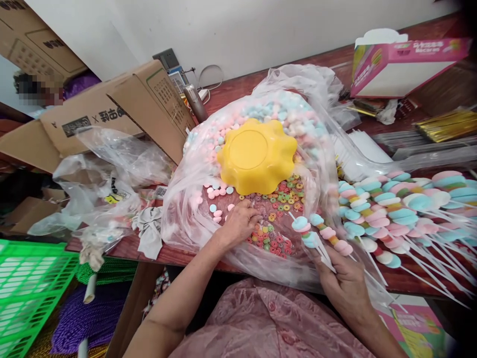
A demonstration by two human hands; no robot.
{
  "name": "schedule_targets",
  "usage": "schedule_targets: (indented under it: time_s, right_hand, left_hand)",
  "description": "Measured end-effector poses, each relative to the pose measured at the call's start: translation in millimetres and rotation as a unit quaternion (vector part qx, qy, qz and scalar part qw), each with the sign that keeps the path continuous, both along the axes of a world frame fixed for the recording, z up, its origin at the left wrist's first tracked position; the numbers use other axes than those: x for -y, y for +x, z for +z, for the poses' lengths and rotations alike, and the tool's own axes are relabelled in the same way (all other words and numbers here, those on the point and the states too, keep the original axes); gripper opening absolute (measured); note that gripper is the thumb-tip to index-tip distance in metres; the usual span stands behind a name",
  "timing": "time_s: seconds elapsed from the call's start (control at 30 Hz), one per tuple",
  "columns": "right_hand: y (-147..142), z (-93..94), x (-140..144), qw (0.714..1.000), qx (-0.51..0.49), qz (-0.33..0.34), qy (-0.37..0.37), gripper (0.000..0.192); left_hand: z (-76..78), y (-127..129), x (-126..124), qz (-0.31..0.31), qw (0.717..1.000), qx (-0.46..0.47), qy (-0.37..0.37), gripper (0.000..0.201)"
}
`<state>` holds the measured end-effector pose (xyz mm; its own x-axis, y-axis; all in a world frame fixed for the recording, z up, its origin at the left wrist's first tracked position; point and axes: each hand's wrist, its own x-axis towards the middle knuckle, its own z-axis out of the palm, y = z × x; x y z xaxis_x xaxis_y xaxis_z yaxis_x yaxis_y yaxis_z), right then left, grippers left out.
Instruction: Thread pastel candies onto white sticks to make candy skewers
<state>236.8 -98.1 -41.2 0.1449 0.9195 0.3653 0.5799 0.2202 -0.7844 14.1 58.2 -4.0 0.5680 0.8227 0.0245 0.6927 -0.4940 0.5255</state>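
Left hand [240, 223] fingers curled, picking at candy rings [278, 219] near yellow bowl [257, 155]. Right hand [345, 281] grips two skewers [320, 233]; skewer pile [406, 209] right.

You're sitting at a dark reddish wooden table [417, 281] pushed up against a plain white wall [261, 30], lit pretty evenly. A wall socket [166, 58] sits on that wall just above the table's far edge. Left of the table, brown cardboard boxes [112, 114] lean over its corner, and a green plastic crate [30, 288] sits lower down beside it.
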Motion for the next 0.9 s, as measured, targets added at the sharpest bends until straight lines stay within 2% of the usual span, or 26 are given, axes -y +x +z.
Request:
schedule_targets:
  time_s: [0.17, 0.23, 0.3, 0.4, 0.53, 0.63, 0.73, 0.8, 0.83, 0.87, 0.9]
  right_hand:
    - [9, -3.6, -1, 0.999, 0.011, 0.002, 0.036, 0.031]
    - [10, -3.7, -2, 1.000, 0.006, 0.007, 0.028, 0.034]
    - [8, -3.3, -3, 0.999, 0.007, 0.009, 0.034, 0.033]
    - [3, -2.8, -4, 0.998, 0.018, 0.023, 0.058, 0.034]
    - [1, -3.8, -5, 0.995, 0.029, 0.058, 0.073, 0.046]
    - [1, -4.3, -6, 0.995, 0.040, 0.071, 0.066, 0.052]
    - [-1, -2.4, -8, 0.993, 0.051, 0.075, 0.069, 0.052]
    - [-3, 0.9, -9, 0.993, 0.059, 0.076, 0.073, 0.049]
    - [-4, 3.1, -10, 0.992, 0.061, 0.078, 0.077, 0.048]
    - [-6, 5.7, -11, 0.992, 0.061, 0.082, 0.079, 0.047]
    - [-9, 8.5, -12, 0.991, 0.060, 0.089, 0.082, 0.046]
  left_hand:
    - [-3.1, -7, -7, 0.058, 0.990, 0.113, -0.064, 0.022]
    - [-4.2, -6, -11, 0.062, 0.990, 0.099, -0.078, 0.024]
    - [-5.1, -4, -14, 0.038, 0.994, 0.063, -0.077, 0.026]
    - [-4.0, 1, -15, -0.002, 0.999, 0.000, -0.041, 0.025]
    - [2.1, 4, -6, -0.011, 0.993, -0.112, 0.035, 0.025]
    - [3.0, 4, 2, -0.041, 0.986, -0.135, 0.093, 0.024]
    - [-2.1, 3, 9, -0.072, 0.992, -0.045, 0.097, 0.026]
    - [-5.0, 1, 14, -0.043, 0.994, 0.087, 0.046, 0.022]
    - [-5.1, -1, 17, -0.006, 0.985, 0.170, 0.003, 0.017]
    - [-4.4, -2, 20, 0.039, 0.965, 0.255, -0.050, 0.012]
    - [-2.9, -4, 24, 0.087, 0.932, 0.335, -0.111, 0.010]
